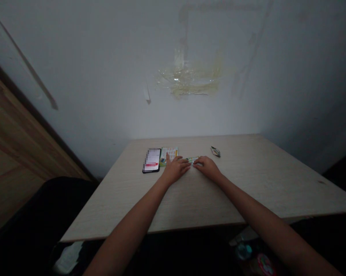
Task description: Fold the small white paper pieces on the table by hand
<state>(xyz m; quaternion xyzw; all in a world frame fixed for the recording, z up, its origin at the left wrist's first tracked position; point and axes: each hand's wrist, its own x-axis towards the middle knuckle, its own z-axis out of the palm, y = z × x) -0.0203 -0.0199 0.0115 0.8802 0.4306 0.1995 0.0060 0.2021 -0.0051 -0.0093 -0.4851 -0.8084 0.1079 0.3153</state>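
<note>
A small strip of printed paper or card in green, white and yellow lies on the table between my two hands. My left hand rests low with fingers stretched toward the strip's left end and thumb apart, over the edge of a printed booklet or flat box. The fingers of my right hand are bent and closed on the strip's right end. My fingers cover part of the strip, so its full shape is hidden. Left of the booklet lies a phone with its screen lit.
A small folded printed piece stands on the pale wooden table, beyond my right hand. The table's back edge meets a grey wall with old tape on it. Dark space and some items lie below the front edge.
</note>
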